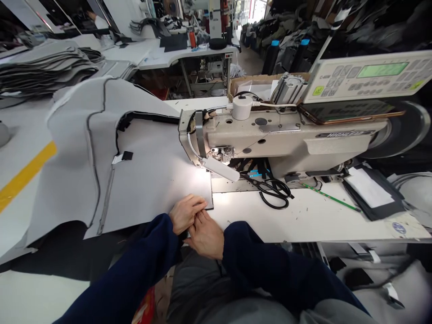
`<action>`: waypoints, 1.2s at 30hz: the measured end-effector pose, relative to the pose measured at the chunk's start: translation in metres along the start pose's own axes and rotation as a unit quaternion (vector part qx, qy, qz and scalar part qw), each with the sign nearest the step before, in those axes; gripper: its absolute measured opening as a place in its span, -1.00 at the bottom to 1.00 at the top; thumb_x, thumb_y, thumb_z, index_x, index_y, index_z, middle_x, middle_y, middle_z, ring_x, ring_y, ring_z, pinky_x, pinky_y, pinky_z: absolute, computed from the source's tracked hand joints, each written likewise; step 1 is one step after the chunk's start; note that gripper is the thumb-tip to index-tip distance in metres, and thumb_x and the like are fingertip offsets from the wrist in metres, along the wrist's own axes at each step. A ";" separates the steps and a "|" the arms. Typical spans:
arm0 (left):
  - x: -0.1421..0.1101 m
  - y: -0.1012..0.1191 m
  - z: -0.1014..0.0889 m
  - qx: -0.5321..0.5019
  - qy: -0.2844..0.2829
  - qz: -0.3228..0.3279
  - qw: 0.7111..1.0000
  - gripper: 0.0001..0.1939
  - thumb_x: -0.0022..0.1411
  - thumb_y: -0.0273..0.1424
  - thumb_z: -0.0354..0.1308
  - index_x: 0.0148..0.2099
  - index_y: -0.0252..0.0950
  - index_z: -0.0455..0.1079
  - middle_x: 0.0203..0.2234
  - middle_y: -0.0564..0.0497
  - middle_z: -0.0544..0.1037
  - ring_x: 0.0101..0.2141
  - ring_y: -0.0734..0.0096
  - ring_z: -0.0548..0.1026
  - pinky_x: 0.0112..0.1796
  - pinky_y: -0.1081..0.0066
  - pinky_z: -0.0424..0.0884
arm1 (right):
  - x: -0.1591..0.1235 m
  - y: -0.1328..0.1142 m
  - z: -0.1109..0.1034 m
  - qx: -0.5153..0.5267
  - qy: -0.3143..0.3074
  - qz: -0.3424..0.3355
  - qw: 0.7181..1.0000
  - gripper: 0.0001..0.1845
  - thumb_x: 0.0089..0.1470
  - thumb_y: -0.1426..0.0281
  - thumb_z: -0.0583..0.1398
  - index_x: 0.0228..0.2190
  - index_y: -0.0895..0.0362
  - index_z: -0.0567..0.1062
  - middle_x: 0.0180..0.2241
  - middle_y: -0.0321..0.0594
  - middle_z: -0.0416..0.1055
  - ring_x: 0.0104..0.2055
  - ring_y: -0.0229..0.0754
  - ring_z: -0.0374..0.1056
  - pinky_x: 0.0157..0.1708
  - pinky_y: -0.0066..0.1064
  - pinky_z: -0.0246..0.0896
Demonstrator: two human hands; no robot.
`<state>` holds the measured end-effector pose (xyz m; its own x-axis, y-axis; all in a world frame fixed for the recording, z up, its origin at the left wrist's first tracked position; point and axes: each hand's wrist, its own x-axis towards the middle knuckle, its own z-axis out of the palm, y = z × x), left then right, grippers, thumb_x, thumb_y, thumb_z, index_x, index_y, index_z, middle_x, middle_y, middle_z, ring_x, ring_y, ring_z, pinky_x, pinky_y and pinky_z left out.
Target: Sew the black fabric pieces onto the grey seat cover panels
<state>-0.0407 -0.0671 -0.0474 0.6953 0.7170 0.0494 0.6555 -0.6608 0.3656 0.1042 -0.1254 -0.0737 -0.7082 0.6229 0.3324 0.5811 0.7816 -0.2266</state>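
A large light-grey fabric panel (151, 157) with dark edging and raised seams spreads from the left to the sewing machine (243, 139). Its right edge lies below the machine's lit needle area; the needle itself is hard to make out. My left hand (186, 212) is closed at the panel's front right corner, fingers bent over the cloth. Right beside it, touching it, my right hand (206, 236) pinches the same front edge, its thumb partly below. The cloth between the fingers is mostly hidden. A small black-and-white tab (125, 156) sits on the panel's left part.
Black-handled scissors (275, 191) lie right of the needle area, with a green pencil (330, 197) farther right. A control panel (367, 76) and a phone (351, 111) rest above the machine. Stacked grey pieces (43, 67) stand at the back left. A person (97, 20) is in the far background.
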 end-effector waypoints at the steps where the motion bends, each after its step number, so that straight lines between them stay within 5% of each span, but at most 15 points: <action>1: 0.002 -0.001 -0.001 0.005 0.001 -0.005 1.000 -0.50 0.12 -0.65 -0.10 0.03 -0.26 0.43 -0.07 -0.06 0.47 -0.07 0.31 0.37 -0.04 0.31 0.43 | 0.002 0.002 0.001 -0.002 0.002 0.001 1.000 -0.37 0.21 0.16 0.06 0.02 0.53 0.32 0.01 0.45 0.28 0.18 0.30 0.12 0.14 0.25 -0.06; 16: 0.036 -0.041 -0.003 0.063 0.061 0.062 0.994 -0.48 0.01 -0.68 -0.08 -0.03 -0.27 0.47 -0.14 -0.03 0.52 -0.12 0.31 0.41 -0.09 0.35 0.44 | 0.037 0.036 0.013 -0.026 0.016 0.017 0.999 -0.44 0.22 0.20 0.05 -0.04 0.51 0.39 -0.05 0.39 0.35 0.11 0.27 0.18 0.12 0.31 -0.09; 24: 0.055 -0.056 -0.012 0.103 0.033 0.058 0.992 -0.60 0.14 -0.59 -0.03 -0.03 -0.26 0.47 -0.14 -0.01 0.53 -0.13 0.31 0.42 -0.11 0.38 0.42 | 0.055 0.050 0.014 -0.040 0.000 0.035 0.999 -0.42 0.26 0.24 -0.02 -0.02 0.56 0.37 -0.07 0.44 0.34 0.07 0.25 0.23 0.11 0.30 -0.08; 32: 0.077 -0.070 -0.023 0.148 -0.010 0.032 0.988 -0.48 0.02 -0.60 0.01 0.05 -0.28 0.44 -0.13 -0.06 0.54 -0.06 0.27 0.42 -0.05 0.39 0.37 | 0.077 0.066 0.018 -0.073 -0.021 0.041 0.996 -0.42 0.27 0.26 -0.06 -0.03 0.58 0.37 -0.06 0.44 0.34 0.03 0.24 0.25 0.12 0.25 -0.11; 36: 0.090 -0.082 -0.023 0.147 -0.014 0.006 0.989 -0.55 -0.01 -0.59 0.02 -0.08 -0.27 0.50 -0.22 -0.05 0.57 -0.08 0.26 0.45 -0.06 0.39 0.37 | 0.086 0.073 0.025 -0.065 -0.024 0.065 0.995 -0.44 0.27 0.29 -0.08 -0.06 0.56 0.40 -0.12 0.39 0.38 0.01 0.23 0.26 0.09 0.21 -0.04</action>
<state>-0.0393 0.0568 -0.0516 0.7093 0.7045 0.0244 0.7011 -0.7086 0.0795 0.0751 -0.0139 -0.0845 -0.6397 0.7222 0.2632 0.7142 0.6850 -0.1438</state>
